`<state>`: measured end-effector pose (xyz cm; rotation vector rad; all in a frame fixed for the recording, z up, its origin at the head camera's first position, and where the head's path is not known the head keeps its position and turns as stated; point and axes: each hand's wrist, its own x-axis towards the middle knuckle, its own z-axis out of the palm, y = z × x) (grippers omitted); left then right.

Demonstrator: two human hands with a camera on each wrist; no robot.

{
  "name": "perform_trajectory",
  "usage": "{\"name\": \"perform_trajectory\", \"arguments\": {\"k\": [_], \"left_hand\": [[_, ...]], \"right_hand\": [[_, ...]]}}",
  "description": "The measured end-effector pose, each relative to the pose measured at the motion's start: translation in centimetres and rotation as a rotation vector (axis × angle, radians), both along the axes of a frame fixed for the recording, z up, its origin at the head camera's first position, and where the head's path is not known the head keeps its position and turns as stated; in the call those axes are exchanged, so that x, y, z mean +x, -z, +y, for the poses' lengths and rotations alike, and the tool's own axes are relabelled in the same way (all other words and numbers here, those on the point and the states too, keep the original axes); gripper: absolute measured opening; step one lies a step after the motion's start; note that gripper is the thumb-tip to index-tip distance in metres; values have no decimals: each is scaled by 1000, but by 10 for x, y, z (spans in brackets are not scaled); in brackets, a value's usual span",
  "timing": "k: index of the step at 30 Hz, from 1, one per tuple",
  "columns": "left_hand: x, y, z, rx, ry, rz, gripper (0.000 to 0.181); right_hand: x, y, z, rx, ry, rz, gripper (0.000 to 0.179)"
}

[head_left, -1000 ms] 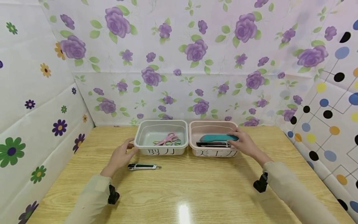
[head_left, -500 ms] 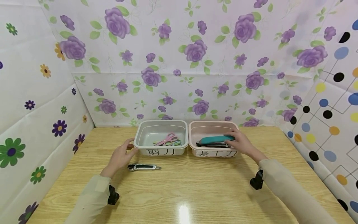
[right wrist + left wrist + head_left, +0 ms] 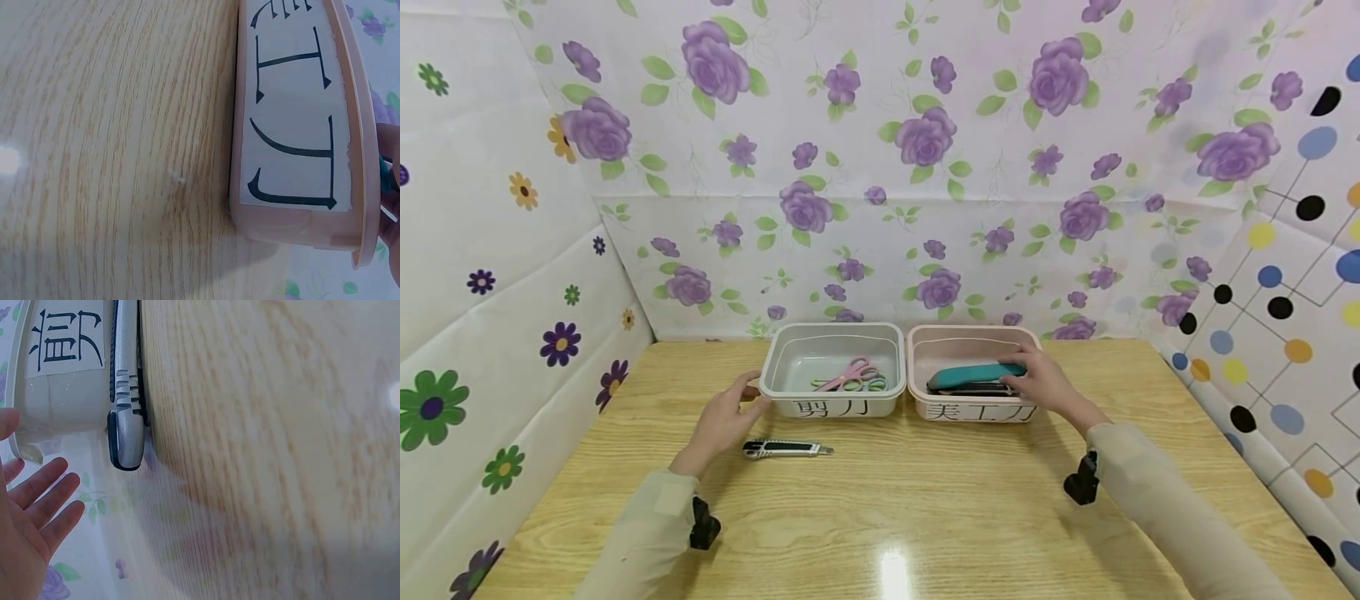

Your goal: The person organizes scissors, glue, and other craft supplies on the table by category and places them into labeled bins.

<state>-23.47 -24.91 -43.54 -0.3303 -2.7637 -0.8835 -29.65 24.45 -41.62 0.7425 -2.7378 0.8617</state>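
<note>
My right hand (image 3: 1047, 382) pinches the end of a teal utility knife (image 3: 966, 376) inside the pink box (image 3: 951, 346). Beneath that knife lies a black utility knife (image 3: 981, 389), partly covered. In the right wrist view the box's front label (image 3: 290, 137) fills the right side, and only a sliver of the teal knife shows. My left hand (image 3: 722, 421) is at the left corner of the grey box (image 3: 790, 350), its fingers (image 3: 55, 490) spread and fairly straight in the left wrist view. A silver and black utility knife (image 3: 782, 448) lies on the table by that hand.
Pink-handled scissors (image 3: 850, 373) and other scissors with green and blue handles lie in the grey box. Both boxes stand side by side at the back of the wooden table (image 3: 865, 500), against a flowered cloth (image 3: 880, 250). Patterned cloths hang on both sides.
My right hand has shifted slightly left and the teal utility knife has moved left with it, now tilted over the black one. My left hand stays where it was.
</note>
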Motion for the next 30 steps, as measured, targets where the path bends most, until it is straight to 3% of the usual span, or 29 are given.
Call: {"name": "perform_trajectory", "arguments": {"k": [14,24,30], "left_hand": [[0,0,0,7,5,18,52],[1,-1,1,16,-1,5,52],[0,-1,1,15,-1,12,52]], "right_hand": [[-2,2,0,7,15,-49,33],[-4,6,3,59,38,25,29],[-2,5,4,34,15,41,29]]}}
